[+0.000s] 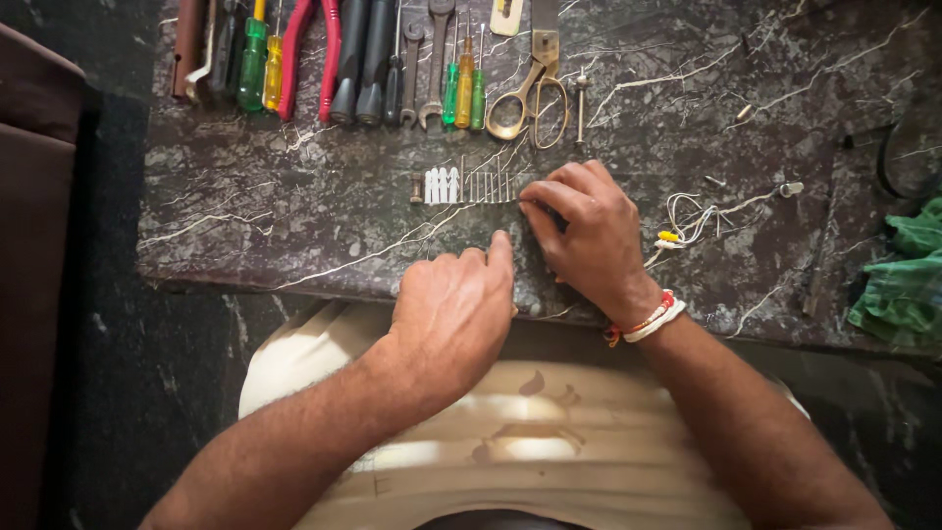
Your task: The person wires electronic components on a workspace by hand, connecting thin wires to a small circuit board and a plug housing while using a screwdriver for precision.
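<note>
Nails point(488, 185) are lined up in a neat row in the middle of the frame, on a dark stone table point(294, 216). The right end of that row is touched by the right hand point(589, 236), whose fingertips are pinched together there. If a nail is held between them, it is too small to be seen. The left hand point(453, 314) is curled loosely just below, near the table edge, with one finger pointed up; nothing can be seen in it.

For the row to stay tidy, each nail is best set down straight, close to the last one, and not bumped. The left hand could be kept still so nothing gets pushed.

White plastic plugs point(442, 185) are seen at the left end of the row. A thin white wire point(687, 218) is seen to the right of the hand. Scissors point(530, 93), screwdrivers point(463, 83) and red pliers point(309, 49) are laid along the top. A green cloth point(903, 275) is seen at the right edge.
</note>
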